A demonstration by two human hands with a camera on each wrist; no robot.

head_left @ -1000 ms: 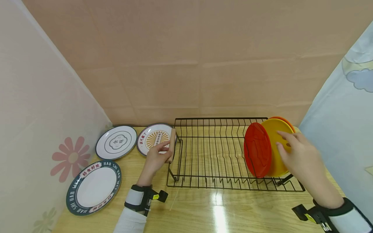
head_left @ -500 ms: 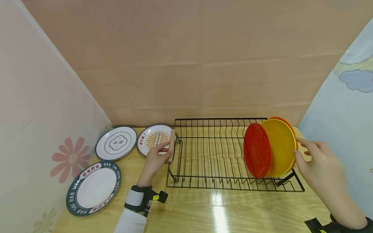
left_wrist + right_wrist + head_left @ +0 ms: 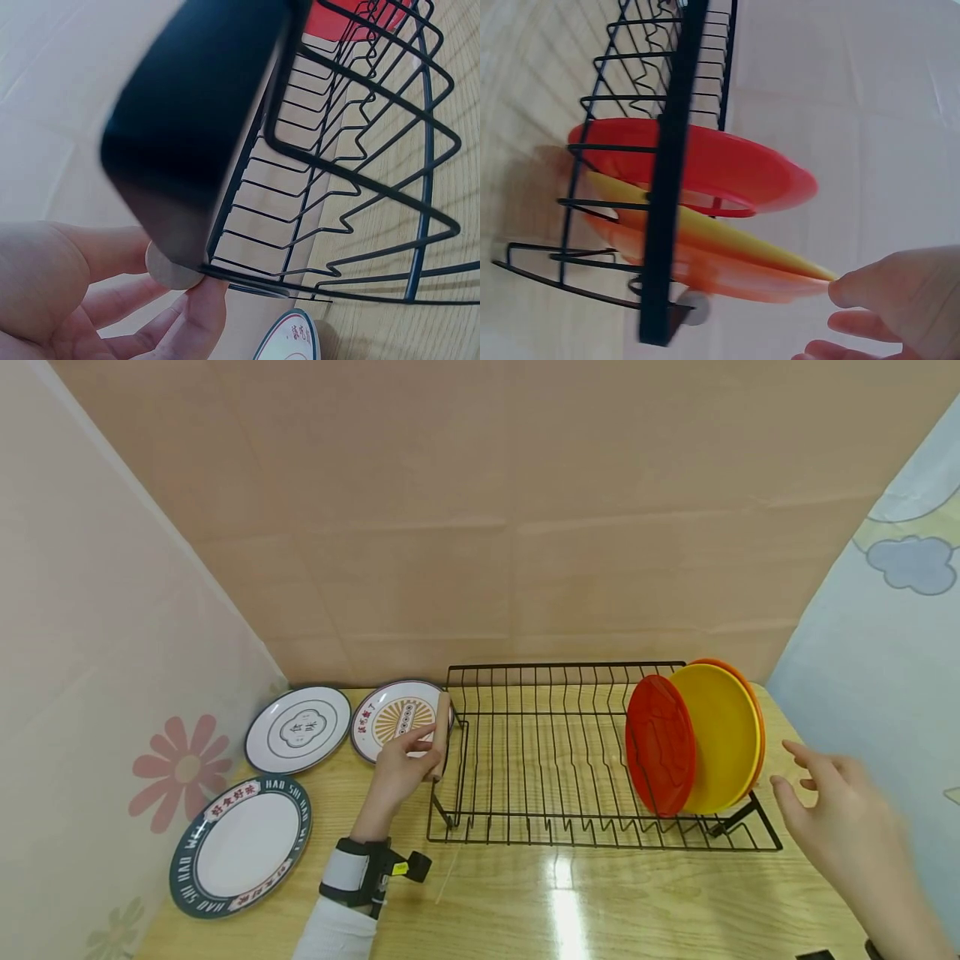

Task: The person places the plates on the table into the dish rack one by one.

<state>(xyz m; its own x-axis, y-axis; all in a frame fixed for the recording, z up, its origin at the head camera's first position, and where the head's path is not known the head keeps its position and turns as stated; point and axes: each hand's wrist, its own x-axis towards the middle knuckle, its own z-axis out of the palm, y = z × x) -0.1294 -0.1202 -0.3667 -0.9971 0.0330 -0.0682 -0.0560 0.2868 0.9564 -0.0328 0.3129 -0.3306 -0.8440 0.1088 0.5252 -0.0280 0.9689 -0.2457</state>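
A black wire dish rack [image 3: 577, 847] stands on the table. My left hand [image 3: 397, 768] pinches the wooden handle [image 3: 442, 735] at its left end; in the left wrist view, thumb and fingers close round the round handle end [image 3: 172, 266]. Three plates stand on edge at the right end: a red plate [image 3: 660, 747], a yellow plate [image 3: 723, 739] and an orange plate [image 3: 760, 718] mostly hidden behind the yellow one. To their right, my right hand [image 3: 843, 814] hovers with fingers parted and slightly bent, holding nothing. The right wrist view has its thumb near the orange plate's rim [image 3: 810, 285].
On the table's left lie a white plate [image 3: 300, 747] with a grey emblem, a sunburst plate [image 3: 375, 710] partly behind my left hand, and a large green-rimmed plate [image 3: 243, 852]. A beige back wall [image 3: 480, 527] and side sheets [image 3: 900, 693] enclose the table.
My right hand has drawn back to the right, from in front of the yellow plate to apart from the plates. The left hand stays on the handle.
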